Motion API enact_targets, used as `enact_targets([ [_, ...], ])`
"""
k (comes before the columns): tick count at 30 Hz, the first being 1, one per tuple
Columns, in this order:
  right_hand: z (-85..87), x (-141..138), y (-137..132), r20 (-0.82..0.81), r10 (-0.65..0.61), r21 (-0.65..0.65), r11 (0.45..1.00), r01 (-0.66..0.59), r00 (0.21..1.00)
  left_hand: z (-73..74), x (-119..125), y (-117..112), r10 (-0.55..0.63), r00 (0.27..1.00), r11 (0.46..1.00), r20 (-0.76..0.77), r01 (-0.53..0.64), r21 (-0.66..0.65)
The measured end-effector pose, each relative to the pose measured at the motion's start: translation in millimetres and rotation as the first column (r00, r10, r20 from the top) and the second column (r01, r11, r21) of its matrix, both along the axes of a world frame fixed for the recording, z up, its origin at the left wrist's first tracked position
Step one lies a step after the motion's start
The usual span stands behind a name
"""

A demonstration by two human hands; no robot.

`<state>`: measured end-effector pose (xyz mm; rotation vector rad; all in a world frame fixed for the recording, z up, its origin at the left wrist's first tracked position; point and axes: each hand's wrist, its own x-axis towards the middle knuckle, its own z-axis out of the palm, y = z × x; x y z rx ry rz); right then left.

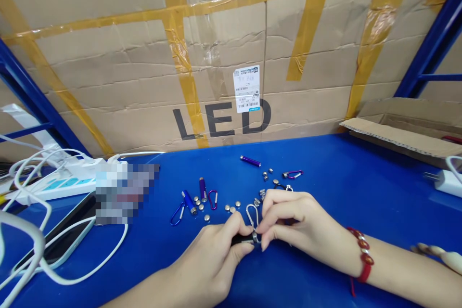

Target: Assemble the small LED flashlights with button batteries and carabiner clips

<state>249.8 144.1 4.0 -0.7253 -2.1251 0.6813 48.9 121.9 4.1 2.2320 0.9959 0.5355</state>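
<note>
Between the thumb and fingers of my left hand (pixel 216 255) is a small black mini flashlight (pixel 241 239), mostly covered by the fingers. My right hand (pixel 306 221) pinches at the flashlight's silver end, where a silver carabiner clip (pixel 252 213) stands up. Whether that end cap is fully seated I cannot tell. Beyond the hands lie several button cells (pixel 207 218). A blue mini flashlight (pixel 189 202) with a blue carabiner (pixel 176 214) and a purple mini flashlight (pixel 202 189) with a purple carabiner (pixel 213 199) lie left of them. Farther back is a purple tube (pixel 250 160).
A purple clip with an end cap (pixel 293 174) lies behind my right hand. At left are a white power strip (pixel 61 187), tangled white cables and a phone (pixel 57 236). An open cardboard box (pixel 390 137) and white plug adapter (pixel 449 183) stand right. A taped carton (pixel 224 57) walls the back.
</note>
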Motion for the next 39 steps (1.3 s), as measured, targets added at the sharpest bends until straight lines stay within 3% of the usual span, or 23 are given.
enact_targets([
  [6, 2.4, 0.4, 1.0, -0.017, 0.028, 0.015, 1.000, -0.027, 0.999, 1.9, -0.8, 0.7, -0.002, 1.000, 1.000, -0.016, 0.002, 0.014],
  [16, 4.7, -0.8, 4.3, 0.022, -0.019, -0.144, 0.989, 0.022, 1.000, 7.9, -1.7, 0.5, -0.017, 0.999, 0.998, -0.027, 0.015, -0.063],
  [21, 5.2, -2.9, 4.7, 0.065, -0.017, -0.274, 0.961, 0.034, 0.998, 6.0, -0.7, -0.1, -0.060, 0.998, 0.998, -0.023, 0.060, 0.009],
  [28, -1.4, -4.9, 1.9, 0.047, -0.046, -0.340, 0.938, 0.060, 0.998, 0.7, 0.8, 0.0, -0.070, 0.996, 0.988, -0.062, 0.078, 0.137],
  [32, -1.8, -5.7, 2.1, 0.030, -0.045, -0.427, 0.903, 0.053, 0.999, -0.9, -0.4, -0.5, -0.054, 0.993, 0.978, -0.106, 0.074, 0.196],
  [39, 1.1, -6.4, 3.8, 0.032, -0.053, -0.576, 0.815, 0.061, 0.998, 3.0, -0.2, -0.1, -0.062, 0.997, 0.992, -0.047, 0.067, 0.107],
])
